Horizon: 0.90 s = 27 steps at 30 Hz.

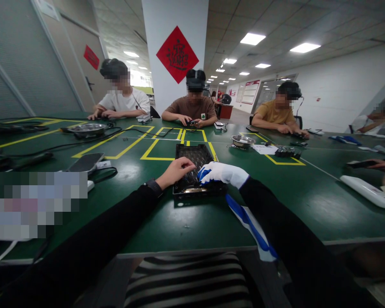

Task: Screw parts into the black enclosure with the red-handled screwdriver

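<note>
A black open-topped box (186,191) lies on the green table in front of me, its inside dark with pale speckles I cannot make out. My left hand (179,170), bare with a dark watch on the wrist, is over the box's left side, thumb and fingers drawn together. On my right hand (223,172) is a white glove with blue fingertips; it reaches in over the right side of the box, fingers curled down. Whatever either hand pinches is hidden or too small to name. Near my right forearm, another blue-and-white glove (250,222) hangs over the table's front edge.
Left of the box lie a phone (88,162), black cables (60,145) and a metal bowl (87,129). Another metal bowl (243,141) and a white paper (265,149) are at the right. A white elongated device (367,191) rests far right. Several people sit around the table.
</note>
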Each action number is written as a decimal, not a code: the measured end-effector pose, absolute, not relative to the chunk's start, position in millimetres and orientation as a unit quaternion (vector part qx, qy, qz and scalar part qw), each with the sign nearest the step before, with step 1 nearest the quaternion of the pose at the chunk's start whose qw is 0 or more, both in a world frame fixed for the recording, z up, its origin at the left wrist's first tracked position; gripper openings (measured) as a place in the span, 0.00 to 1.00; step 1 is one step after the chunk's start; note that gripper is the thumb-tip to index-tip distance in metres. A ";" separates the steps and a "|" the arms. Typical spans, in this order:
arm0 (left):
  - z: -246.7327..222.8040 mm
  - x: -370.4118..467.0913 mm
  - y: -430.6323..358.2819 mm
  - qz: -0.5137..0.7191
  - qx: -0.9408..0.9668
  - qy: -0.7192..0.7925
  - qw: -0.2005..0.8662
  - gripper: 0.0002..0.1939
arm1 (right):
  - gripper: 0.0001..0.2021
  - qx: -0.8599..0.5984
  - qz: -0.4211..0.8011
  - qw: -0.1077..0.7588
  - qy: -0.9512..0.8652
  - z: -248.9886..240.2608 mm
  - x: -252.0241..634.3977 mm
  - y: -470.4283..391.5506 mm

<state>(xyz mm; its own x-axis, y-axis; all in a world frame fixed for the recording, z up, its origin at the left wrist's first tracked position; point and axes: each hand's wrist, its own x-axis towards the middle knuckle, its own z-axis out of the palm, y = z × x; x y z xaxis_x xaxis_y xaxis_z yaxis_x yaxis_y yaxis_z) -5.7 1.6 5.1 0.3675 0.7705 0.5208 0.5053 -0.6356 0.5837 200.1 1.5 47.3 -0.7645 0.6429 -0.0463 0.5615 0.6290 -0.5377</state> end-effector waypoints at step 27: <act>7.1 -5.0 -1.1 0.401 0.813 0.385 0.172 0.15 | 0.10 -0.351 0.228 0.039 -0.907 49.9 198.2 -0.9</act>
<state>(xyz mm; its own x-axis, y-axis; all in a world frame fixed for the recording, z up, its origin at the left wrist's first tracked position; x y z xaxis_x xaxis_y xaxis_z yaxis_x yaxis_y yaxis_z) -5.0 -1.1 7.1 0.3816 0.7638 0.5206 0.4877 -0.6448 0.5885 198.2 -0.9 49.9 -0.7509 0.6543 -0.0892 0.6187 0.6498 -0.4417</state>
